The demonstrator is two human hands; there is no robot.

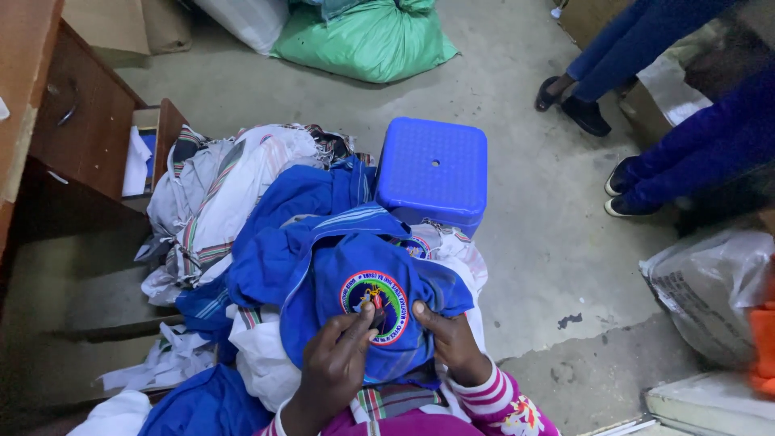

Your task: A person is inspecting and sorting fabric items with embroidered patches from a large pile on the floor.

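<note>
1. Fingers [355,327] of the left hand [335,367] bent and pinched narrow on the round embroidered badge with a red and green rim [375,305], thumb and fingertips pressed to its lower left edge.
2. Fingers [425,313] of the right hand [452,343] curled narrow too, thumb on the badge's right edge, gripping the cloth beneath.
3. Badge on a bright blue woven garment [363,274], bunched up and held between both hands, right over the lap.
4. Striped pink and white knitted cuff [484,396] at the right wrist.
5. Under and behind the garment, a heap of more blue cloth and white cloth with red and green stripes [218,202], spilling leftward.
6. Just beyond the heap, a square blue plastic stool with a small hole in its seat [433,169], standing on the grey concrete floor [533,242].
7. At left, a brown wooden desk [81,121] with an open drawer.
8. Far back, a green woven sack [371,40].
9. At upper right, legs in dark blue trousers [686,153] of other people, in dark shoes.
10. At right edge, a clear plastic bag [710,282], stuffed full.
</note>
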